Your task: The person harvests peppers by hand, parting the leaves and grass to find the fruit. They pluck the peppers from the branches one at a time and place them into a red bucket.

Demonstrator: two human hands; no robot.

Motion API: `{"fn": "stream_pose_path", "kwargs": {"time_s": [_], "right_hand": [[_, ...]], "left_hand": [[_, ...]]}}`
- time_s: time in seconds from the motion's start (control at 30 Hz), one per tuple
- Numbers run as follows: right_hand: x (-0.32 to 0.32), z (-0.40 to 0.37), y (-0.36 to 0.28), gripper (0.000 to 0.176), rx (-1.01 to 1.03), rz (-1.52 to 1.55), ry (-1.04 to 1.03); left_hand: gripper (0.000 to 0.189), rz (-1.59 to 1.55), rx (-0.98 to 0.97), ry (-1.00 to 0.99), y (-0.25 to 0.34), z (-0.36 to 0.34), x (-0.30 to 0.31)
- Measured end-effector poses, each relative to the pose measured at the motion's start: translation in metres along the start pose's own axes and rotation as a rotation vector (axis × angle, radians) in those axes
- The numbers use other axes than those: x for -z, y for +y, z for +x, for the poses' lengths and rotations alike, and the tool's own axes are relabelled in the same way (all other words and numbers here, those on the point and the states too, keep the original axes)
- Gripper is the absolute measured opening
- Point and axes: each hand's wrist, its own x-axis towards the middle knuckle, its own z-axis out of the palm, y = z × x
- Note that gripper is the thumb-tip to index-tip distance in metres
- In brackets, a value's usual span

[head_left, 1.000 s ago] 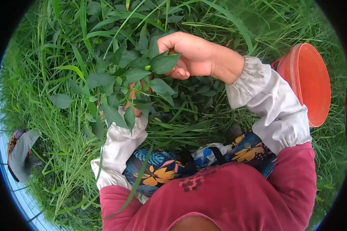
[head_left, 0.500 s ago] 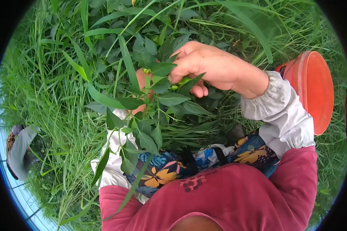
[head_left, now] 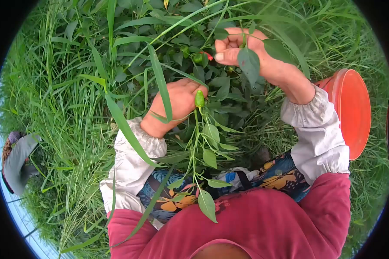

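My left hand [head_left: 177, 102] is closed at a leafy pepper branch [head_left: 196, 142], which bends down toward my lap; its fingertips are partly hidden. A small green pepper [head_left: 199, 99] points up from this branch, right beside those fingers. Higher and to the right, my right hand [head_left: 250, 51] has its fingers curled in and the thumb against them. A broad leaf [head_left: 249, 65] hangs in front of it, and whatever lies inside the grip is hidden. Just left of the right thumb, a red pepper [head_left: 209, 56] shows among the dark pepper leaves.
An orange-red bucket [head_left: 354, 114] stands tilted in the grass to the right. Long grass blades [head_left: 160, 82] cross in front of my left hand. Another person [head_left: 19, 162] is bent over at the far left, beside a pale, lined surface [head_left: 15, 211].
My hands have moved apart: the right up and to the right, the left out from behind leaves and upward. The branch with the green pepper now bends toward me.
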Motion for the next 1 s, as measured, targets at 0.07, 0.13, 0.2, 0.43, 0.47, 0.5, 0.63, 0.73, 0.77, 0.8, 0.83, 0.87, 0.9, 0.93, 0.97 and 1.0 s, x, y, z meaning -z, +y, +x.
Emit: {"fn": "stream_pose_path", "kwargs": {"time_s": [0.07,0.13,0.2,0.43,0.47,0.5,0.63,0.73,0.77,0.8,0.83,0.87,0.9,0.93,0.97,1.0], "right_hand": [[-0.013,0.0,0.007,0.029,0.168,-0.257,-0.103],[-0.016,0.004,0.023,0.031,0.238,-0.257,-0.054],[-0.015,0.006,0.036,0.03,0.131,-0.239,-0.005],[-0.019,0.025,0.102,0.025,-0.276,0.079,0.127],[-0.02,0.034,0.119,0.025,-0.051,-0.082,0.048],[-0.021,0.041,0.126,0.026,0.178,-0.244,-0.031],[-0.046,0.042,0.098,0.036,0.077,-0.626,0.109],[-0.051,0.043,0.102,0.032,0.157,-0.831,0.092],[-0.053,0.044,0.104,0.03,0.156,-0.943,0.075],[-0.057,0.046,0.107,0.024,0.16,-0.949,0.1],[-0.058,0.049,0.11,0.024,0.16,-0.948,0.1],[-0.059,0.052,0.113,0.022,0.145,-0.936,0.053],[-0.061,0.055,0.115,0.021,0.131,-0.923,0.005],[-0.063,0.054,0.118,0.021,0.134,-0.922,0.002],[-0.065,0.054,0.12,0.02,0.184,-0.92,0.024],[-0.066,0.053,0.118,0.019,0.234,-0.918,0.046]], "left_hand": [[0.012,0.013,-0.015,-0.033,0.003,0.001,0.001],[0.012,0.029,-0.037,-0.067,0.003,0.002,0.001],[0.007,-0.024,-0.042,-0.057,0.0,-0.003,-0.003],[0.03,-1.171,0.838,0.482,-0.018,-0.028,-0.017],[0.03,-1.174,0.84,0.476,-0.02,-0.028,-0.018],[0.031,-1.25,0.866,0.546,-0.024,-0.03,-0.02],[0.032,-1.363,0.885,0.626,-0.021,-0.027,-0.022],[0.031,-1.373,0.845,0.612,-0.019,-0.026,-0.021],[0.031,-1.374,0.841,0.609,-0.02,-0.025,-0.021],[0.031,-1.398,0.854,0.61,-0.021,-0.025,-0.022],[0.031,-1.419,0.869,0.612,-0.022,-0.027,-0.023],[0.031,-1.418,0.87,0.613,-0.023,-0.028,-0.024],[0.03,-1.417,0.874,0.638,-0.026,-0.03,-0.025],[0.03,-1.415,0.877,0.663,-0.027,-0.031,-0.025],[0.03,-1.412,0.88,0.67,-0.027,-0.033,-0.025],[0.03,-1.445,0.882,0.66,-0.027,-0.032,-0.025]]}}
